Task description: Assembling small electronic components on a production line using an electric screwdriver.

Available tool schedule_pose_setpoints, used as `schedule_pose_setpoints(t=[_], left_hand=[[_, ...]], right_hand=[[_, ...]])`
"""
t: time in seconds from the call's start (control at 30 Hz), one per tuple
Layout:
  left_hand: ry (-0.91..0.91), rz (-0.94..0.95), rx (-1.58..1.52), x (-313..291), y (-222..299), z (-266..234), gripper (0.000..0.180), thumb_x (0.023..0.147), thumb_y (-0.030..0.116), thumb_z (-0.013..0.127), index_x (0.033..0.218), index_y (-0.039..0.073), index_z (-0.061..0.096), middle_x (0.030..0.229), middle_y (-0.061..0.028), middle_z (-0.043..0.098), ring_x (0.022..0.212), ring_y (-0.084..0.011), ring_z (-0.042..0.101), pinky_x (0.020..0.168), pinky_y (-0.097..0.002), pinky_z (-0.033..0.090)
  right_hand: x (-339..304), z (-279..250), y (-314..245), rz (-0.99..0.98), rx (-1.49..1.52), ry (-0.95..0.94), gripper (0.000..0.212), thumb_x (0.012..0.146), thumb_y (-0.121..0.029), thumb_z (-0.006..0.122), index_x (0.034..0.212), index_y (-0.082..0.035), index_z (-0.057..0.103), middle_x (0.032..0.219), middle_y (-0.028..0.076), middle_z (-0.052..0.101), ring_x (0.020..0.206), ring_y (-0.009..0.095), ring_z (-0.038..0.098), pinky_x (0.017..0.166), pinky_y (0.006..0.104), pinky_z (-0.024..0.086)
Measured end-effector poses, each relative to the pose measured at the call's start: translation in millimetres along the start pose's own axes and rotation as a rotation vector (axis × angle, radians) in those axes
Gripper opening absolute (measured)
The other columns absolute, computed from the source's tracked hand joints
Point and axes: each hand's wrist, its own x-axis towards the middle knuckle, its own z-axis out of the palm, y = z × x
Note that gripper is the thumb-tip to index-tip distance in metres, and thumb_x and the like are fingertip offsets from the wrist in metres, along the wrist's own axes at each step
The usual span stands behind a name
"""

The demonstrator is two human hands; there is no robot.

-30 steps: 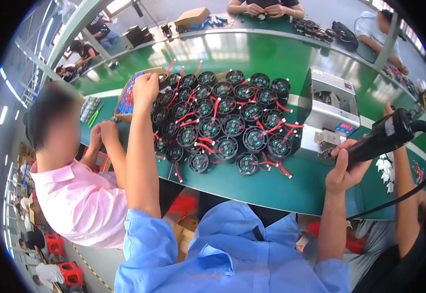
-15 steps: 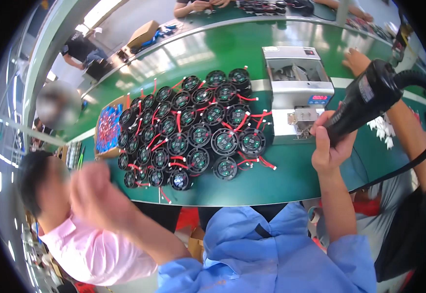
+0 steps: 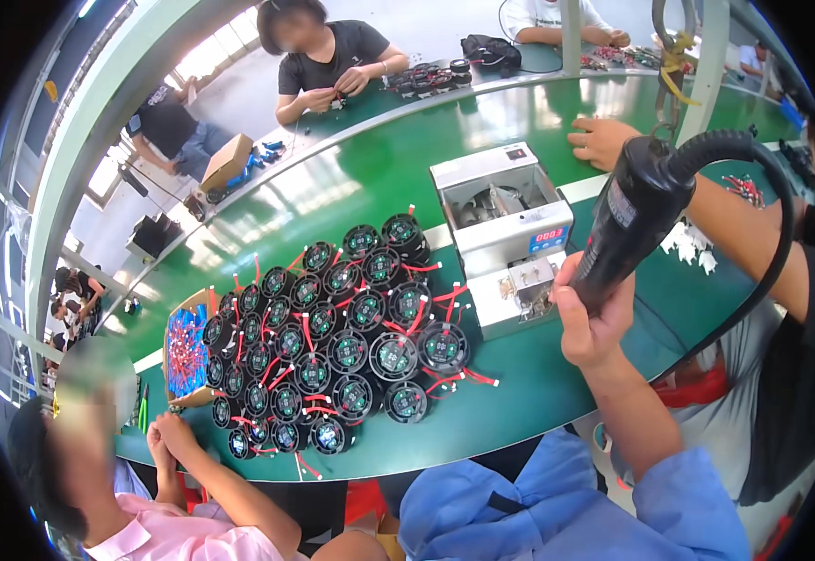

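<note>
My right hand (image 3: 602,323) is wrapped around the lower body of a black electric screwdriver (image 3: 627,215), its thumb and fingers near the driver's tip end. That end is at the front of a white-and-silver screw feeder (image 3: 501,234) with a red lit display; the fingers hide the tip, so contact cannot be made out. My left hand is out of the picture; a bit of bare skin shows at the lower edge. Left of the feeder stand many round black units (image 3: 347,351) with green circuit boards inside and red wires ending in white connectors.
A cardboard box (image 3: 183,351) of blue parts with red wires sits at the left. The screwdriver's thick black cable (image 3: 772,243) loops down on the right. Co-workers sit on both sides; one's hand (image 3: 604,140) rests beyond the feeder. White connectors (image 3: 688,245) lie at right.
My left hand, raised and blurred at the left before, has left the picture. The view has tilted up, so the bench sits lower. My right hand still holds the screwdriver at the feeder.
</note>
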Motion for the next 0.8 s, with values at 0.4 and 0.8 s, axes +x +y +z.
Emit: schedule_pose_setpoints(t=[0.4, 0.8], left_hand=[[-0.145, 0.342, 0.684, -13.2, 7.8, -12.3, 0.028, 0.075, 0.019, 0.062, 0.056, 0.017, 0.042, 0.054, 0.0106, 0.036, 0.045, -0.005, 0.032, 0.043, -0.0211, 0.02], [-0.224, 0.248, 0.791, 0.5, 45.0, 1.2, 0.027, 0.078, 0.013, 0.061, 0.058, 0.012, 0.043, 0.055, 0.0066, 0.042, 0.045, -0.0042, 0.036, 0.046, -0.017, 0.03]], right_hand=[[-1.5, 5.0, -1.9, 0.016, 0.026, -0.004, 0.05, 0.084, -0.005, 0.055, 0.127, 0.006, 0.032, 0.087, 0.011, 0.055, 0.067, 0.011, 0.051, 0.062, 0.0235, 0.044], [5.9, 15.4, -6.1, 0.025, 0.113, 0.051, 0.052, 0.09, -0.009, 0.051, 0.132, 0.009, 0.026, 0.091, 0.014, 0.055, 0.065, 0.016, 0.053, 0.063, 0.028, 0.047]])
